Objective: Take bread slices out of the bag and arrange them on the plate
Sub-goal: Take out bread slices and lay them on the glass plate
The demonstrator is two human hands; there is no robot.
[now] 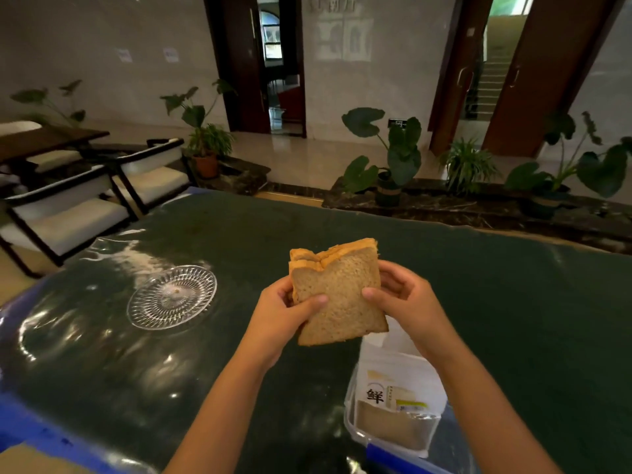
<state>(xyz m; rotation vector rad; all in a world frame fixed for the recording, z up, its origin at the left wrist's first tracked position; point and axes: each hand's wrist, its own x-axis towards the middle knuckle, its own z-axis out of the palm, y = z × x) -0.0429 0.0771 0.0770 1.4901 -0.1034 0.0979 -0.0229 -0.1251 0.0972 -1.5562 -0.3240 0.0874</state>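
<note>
Both hands hold a small stack of brown bread slices [338,292] upright above the dark green table. My left hand [285,307] grips the stack's left edge, thumb on the front slice. My right hand [402,299] grips the right edge, thumb also on the front slice. An empty clear cut-glass plate [172,297] lies on the table to the left of the bread. The white bread bag [398,395] with printed label lies on the table below my right forearm, with more bread visible through its clear lower end.
The table [496,319] has a dark green top under glossy plastic film, with blue edges at the near left. White-cushioned chairs [68,213] stand beyond the left edge. Potted plants [393,159] line a dark ledge behind the table's far edge.
</note>
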